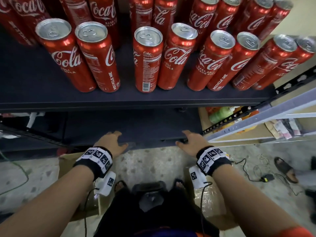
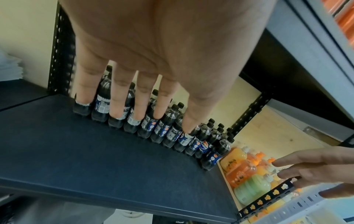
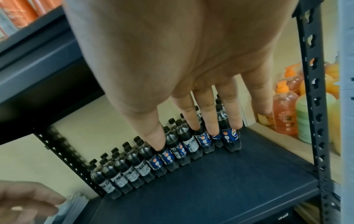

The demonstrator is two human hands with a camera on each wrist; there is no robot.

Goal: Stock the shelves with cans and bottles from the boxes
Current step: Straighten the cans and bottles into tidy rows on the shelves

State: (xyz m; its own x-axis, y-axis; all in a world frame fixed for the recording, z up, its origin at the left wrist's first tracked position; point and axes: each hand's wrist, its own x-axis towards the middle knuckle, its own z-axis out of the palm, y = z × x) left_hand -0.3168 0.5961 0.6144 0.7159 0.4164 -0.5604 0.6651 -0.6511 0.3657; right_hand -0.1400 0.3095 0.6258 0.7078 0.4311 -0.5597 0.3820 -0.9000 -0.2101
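Dark lower shelf (image 2: 80, 163), Pepsi bottles (image 2: 162, 128) lining its back; left hand (image 1: 112, 142) and right hand (image 1: 192, 142) spread, empty. Best fetch boxed stock, fill forward.

A shop stockroom: metal shelving (image 1: 136, 98) lined with cola cans (image 1: 147, 59) and soda bottles (image 3: 191, 145).

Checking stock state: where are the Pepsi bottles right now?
Both wrist views show the Pepsi bottles standing in rows along the back of the lower dark shelf, against the wall, left of the coloured soap bottles.
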